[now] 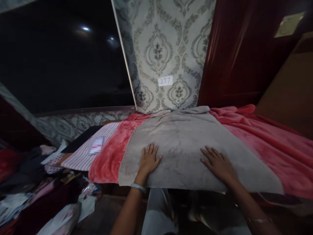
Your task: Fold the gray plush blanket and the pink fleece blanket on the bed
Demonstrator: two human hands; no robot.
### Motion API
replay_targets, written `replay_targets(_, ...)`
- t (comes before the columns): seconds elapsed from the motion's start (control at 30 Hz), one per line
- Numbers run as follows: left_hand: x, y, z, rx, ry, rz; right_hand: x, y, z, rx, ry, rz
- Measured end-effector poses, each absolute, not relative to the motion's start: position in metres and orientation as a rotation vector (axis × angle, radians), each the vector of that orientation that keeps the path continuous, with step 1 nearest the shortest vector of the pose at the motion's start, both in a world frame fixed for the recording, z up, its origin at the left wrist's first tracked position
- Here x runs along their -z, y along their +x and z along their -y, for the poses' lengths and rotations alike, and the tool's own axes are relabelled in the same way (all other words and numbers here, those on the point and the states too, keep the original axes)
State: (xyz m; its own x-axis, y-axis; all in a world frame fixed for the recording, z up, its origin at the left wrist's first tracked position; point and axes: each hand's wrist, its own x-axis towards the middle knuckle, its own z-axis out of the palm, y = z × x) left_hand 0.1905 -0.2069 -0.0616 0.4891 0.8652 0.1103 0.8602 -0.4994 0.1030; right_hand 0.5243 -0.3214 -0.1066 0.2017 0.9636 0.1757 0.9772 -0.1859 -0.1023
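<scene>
A grey plush cloth [181, 169] lies spread over the table, its front edge reaching the table's edge and its far edge bunched near the wall. My left hand [148, 159] rests flat on its left part, fingers spread. On the right part, my right hand [218, 163] also lies flat with the fingers apart. Under the grey cloth, a red-pink fleece blanket [107, 163] shows on the left side; on the right, more of the pink fleece [276, 143] lies in folds. Neither hand grips anything.
A striped cloth [85, 150] with a small packet [96, 145] on it lies at the left. A large dark television screen [61, 58] stands behind. Piled clothes [44, 199] fill the lower left. A paper label reading 277 [165, 80] is on the patterned wall [156, 39].
</scene>
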Motion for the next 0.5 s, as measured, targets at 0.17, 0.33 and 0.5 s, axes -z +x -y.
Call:
replay_targets(0.17, 0.056, 0.193, 0.206, -0.165, 2.698, -1.586, 0.093, 0.518, 0.323, 0.042, -2.341, 1.852)
replay_targets(0.33, 0.054, 0.195, 0.206, -0.144, 2.706, -1.610, 0.092, 0.517, 0.326, 0.015, -2.301, 1.838)
replay_targets(0.5, 0.056, 0.194, 0.206, -0.121, 2.717, -1.598, 0.081, 0.524, 0.319, -0.121, -2.319, 1.851)
